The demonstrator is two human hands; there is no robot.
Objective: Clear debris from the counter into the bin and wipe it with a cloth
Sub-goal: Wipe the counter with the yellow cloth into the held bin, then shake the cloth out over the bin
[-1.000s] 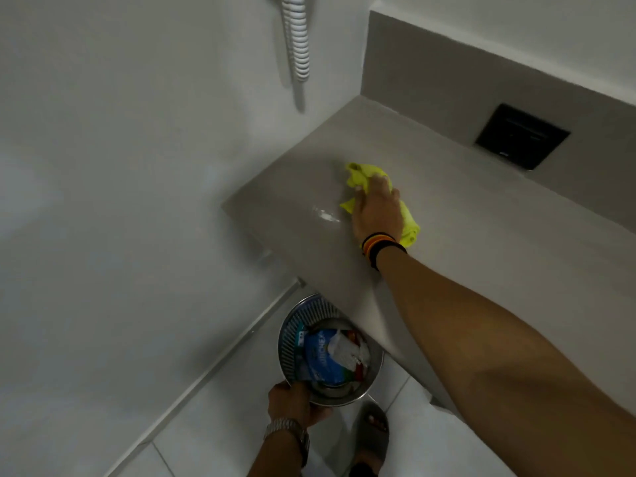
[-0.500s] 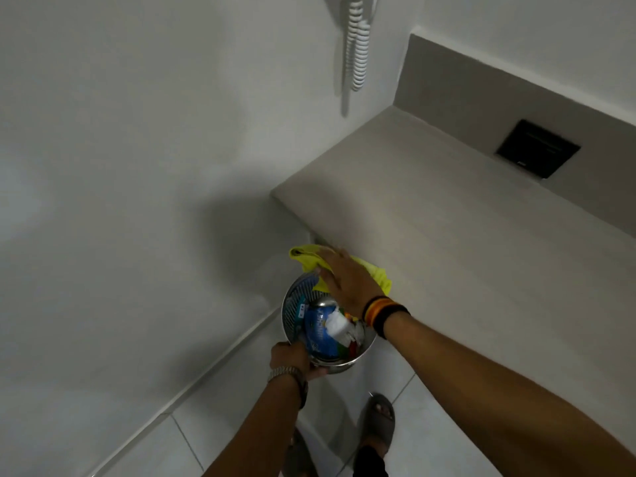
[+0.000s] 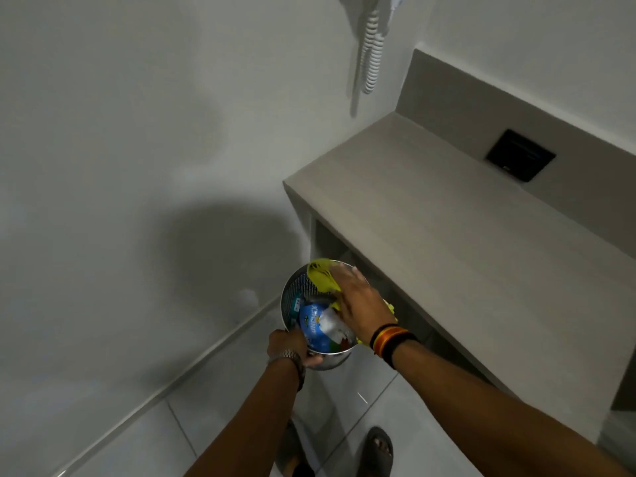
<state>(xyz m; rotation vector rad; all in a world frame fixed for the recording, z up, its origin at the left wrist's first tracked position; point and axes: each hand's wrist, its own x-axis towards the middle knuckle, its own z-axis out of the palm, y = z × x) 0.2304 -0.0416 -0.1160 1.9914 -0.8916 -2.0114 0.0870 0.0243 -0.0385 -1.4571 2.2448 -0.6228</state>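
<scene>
A round metal mesh bin (image 3: 292, 297) is held up beside the counter's front edge by my left hand (image 3: 289, 346), which grips its near rim. Inside lie a blue wrapper (image 3: 311, 327) and white and red scraps. My right hand (image 3: 361, 304) is over the bin's far right rim and holds a yellow cloth (image 3: 320, 275), which hangs over the rim and partly under my palm. The beige counter (image 3: 464, 228) runs off to the right with its top bare.
A white wall fills the left, with a coiled white cord (image 3: 371, 49) hanging above the counter's end. A black square plate (image 3: 520, 160) sits in the backsplash. My sandalled feet (image 3: 378, 449) stand on the white tiled floor below.
My right hand has swept the yellow cloth off the counter top, over its front edge, to the bin. The bin has stayed in my left hand, and the view has shifted left.
</scene>
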